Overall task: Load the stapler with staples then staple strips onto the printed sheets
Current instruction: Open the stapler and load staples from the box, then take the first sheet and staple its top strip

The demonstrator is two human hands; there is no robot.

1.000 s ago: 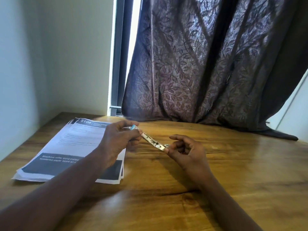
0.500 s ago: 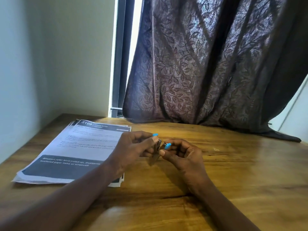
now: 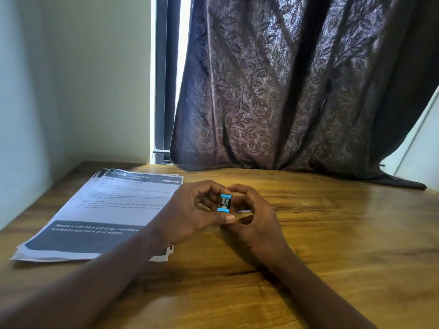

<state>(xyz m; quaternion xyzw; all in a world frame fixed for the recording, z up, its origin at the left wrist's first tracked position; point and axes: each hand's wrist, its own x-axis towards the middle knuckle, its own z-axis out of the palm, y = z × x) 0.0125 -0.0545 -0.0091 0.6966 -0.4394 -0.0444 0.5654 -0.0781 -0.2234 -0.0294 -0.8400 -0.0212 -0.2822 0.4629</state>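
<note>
Stapler (image 3: pixel 224 203) swung end-on, long axis toward camera

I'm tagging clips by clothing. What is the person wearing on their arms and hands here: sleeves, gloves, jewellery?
Nothing that shows. The left forearm and right forearm are bare up to the frame's edge, with no sleeve or cuff. The left hand and right hand carry no glove, ring, watch or bracelet in view.

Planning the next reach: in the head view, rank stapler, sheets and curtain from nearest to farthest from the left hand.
1. stapler: gripped by the left hand, at its fingertips.
2. sheets: just left, partly under the forearm.
3. curtain: far back, behind.
</note>
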